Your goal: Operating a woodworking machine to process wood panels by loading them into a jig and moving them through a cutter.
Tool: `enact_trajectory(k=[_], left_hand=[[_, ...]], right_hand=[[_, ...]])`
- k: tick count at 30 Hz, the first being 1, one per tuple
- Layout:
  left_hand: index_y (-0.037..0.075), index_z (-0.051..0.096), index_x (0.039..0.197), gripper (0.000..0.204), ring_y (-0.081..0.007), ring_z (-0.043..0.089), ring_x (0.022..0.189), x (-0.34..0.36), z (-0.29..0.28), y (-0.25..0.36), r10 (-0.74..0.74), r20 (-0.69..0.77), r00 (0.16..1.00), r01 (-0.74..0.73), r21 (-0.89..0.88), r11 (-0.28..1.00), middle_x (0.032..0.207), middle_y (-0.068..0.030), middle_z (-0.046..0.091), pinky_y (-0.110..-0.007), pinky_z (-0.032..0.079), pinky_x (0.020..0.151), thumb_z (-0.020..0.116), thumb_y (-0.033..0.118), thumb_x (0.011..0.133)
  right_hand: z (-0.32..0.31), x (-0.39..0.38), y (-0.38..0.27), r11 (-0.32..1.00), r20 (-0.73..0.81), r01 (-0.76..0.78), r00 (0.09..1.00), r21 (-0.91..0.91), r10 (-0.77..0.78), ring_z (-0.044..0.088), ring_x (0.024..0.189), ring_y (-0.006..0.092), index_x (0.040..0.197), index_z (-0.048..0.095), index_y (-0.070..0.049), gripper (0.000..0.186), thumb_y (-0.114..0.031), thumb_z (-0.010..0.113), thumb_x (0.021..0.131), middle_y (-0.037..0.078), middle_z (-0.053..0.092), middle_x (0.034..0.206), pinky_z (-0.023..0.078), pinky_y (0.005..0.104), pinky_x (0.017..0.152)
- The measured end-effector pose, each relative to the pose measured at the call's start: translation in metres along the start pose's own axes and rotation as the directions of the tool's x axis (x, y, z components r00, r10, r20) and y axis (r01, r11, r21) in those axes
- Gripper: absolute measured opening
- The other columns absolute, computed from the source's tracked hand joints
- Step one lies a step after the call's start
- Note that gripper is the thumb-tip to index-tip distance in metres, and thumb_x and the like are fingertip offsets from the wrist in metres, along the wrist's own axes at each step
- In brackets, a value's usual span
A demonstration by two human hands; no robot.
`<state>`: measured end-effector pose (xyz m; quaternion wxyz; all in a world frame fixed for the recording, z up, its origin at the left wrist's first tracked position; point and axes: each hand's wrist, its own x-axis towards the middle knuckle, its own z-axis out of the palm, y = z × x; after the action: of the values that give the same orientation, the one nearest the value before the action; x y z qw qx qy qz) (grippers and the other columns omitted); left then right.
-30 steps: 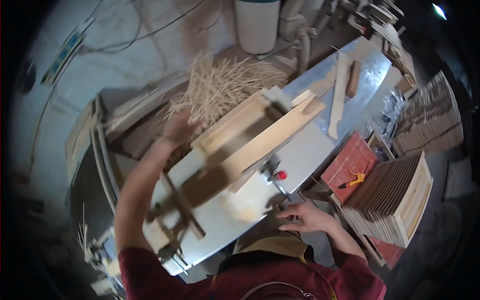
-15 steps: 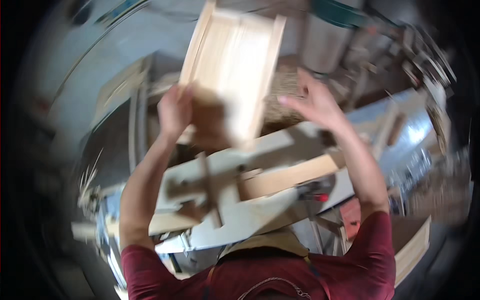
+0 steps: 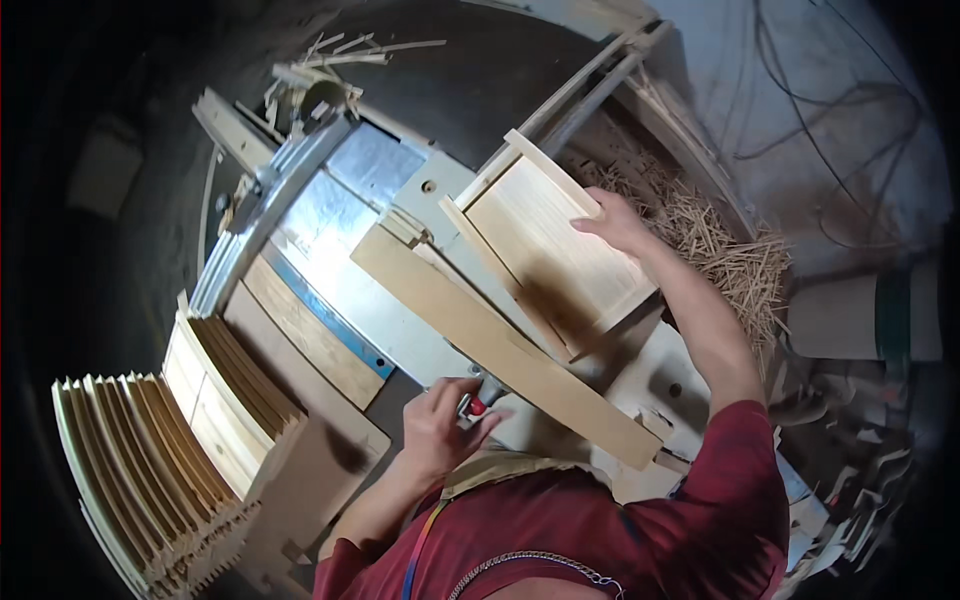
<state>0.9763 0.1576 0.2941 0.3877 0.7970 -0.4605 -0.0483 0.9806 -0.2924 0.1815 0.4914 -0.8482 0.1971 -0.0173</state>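
Observation:
A pale wooden panel point(image 3: 545, 225) with raised strips along its edges lies tilted over the machine table. My right hand point(image 3: 615, 225) grips its far right edge, thumb on top; the fingers beneath are hidden. Close to my body, my left hand point(image 3: 438, 425) is curled around a small metal handle with a red tip point(image 3: 477, 406), thumb and forefinger on either side of it. Between the two hands a long flat tan board point(image 3: 500, 345) runs diagonally across the table, beside the panel.
Several grooved wooden pieces point(image 3: 120, 450) stand stacked at the lower left, by pale panels point(image 3: 205, 405). The shiny metal table point(image 3: 345, 215) carries a rail along its left end. Thin wood offcuts point(image 3: 735, 260) lie heaped beyond the panel. A pale bin with a green band point(image 3: 893, 315) stands right.
The whole view has turned. The panel, held up in my left hand before, is now lower and in my right hand. My left hand has moved to the red-tipped handle.

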Motion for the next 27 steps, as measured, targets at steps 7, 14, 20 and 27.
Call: enact_trajectory(k=[7,14,20,27], left_hand=[[0.002,0.074,0.102,0.026,-0.0204,0.073,0.07,-0.019,-0.001,0.006,-0.071,-0.054,0.996,0.079,0.163,0.984,0.09,-0.0091,0.075,-0.032,0.057,0.059,0.085,0.002,0.079],[-0.001,0.074,0.107,0.023,-0.0198,0.07,0.065,-0.049,-0.006,0.013,-0.421,0.087,0.903,0.406,0.147,0.902,0.088,-0.0142,0.073,-0.032,0.055,0.06,0.08,-0.004,0.086],[-0.004,0.067,0.12,0.048,-0.0338,0.074,0.089,-0.031,0.023,-0.018,-0.553,0.268,0.789,0.53,0.157,0.833,0.096,-0.0197,0.074,-0.042,0.058,0.081,0.085,0.028,0.088],[-0.005,0.062,0.098,0.062,-0.0519,0.07,0.078,-0.023,0.099,-0.061,-0.539,0.323,0.778,0.501,0.199,0.842,0.078,-0.0309,0.069,-0.055,0.054,0.072,0.082,0.053,0.091]], right_hand=[[0.045,0.031,0.046,0.998,0.161,0.053,0.985,0.018,-0.056,0.072,0.103,0.0201,0.126,0.073,-0.003,0.044,-0.017,0.086,0.086,0.012,0.079,0.112,0.056,0.0369,0.094],[0.029,-0.015,0.075,0.997,0.178,0.071,0.982,-0.019,-0.067,0.074,0.099,0.0235,0.122,0.074,-0.007,0.038,-0.016,0.081,0.086,0.014,0.079,0.108,0.057,0.0384,0.09],[0.022,-0.023,0.071,0.992,0.228,0.049,0.973,-0.112,-0.022,0.073,0.108,0.0334,0.123,0.072,-0.007,0.047,-0.027,0.083,0.083,0.019,0.077,0.113,0.056,0.0429,0.096],[-0.071,-0.156,-0.012,0.819,0.156,0.032,0.985,-0.573,0.07,0.06,0.133,0.0419,0.156,0.052,-0.007,0.068,-0.033,0.074,0.097,0.025,0.063,0.144,0.048,0.0493,0.115]])
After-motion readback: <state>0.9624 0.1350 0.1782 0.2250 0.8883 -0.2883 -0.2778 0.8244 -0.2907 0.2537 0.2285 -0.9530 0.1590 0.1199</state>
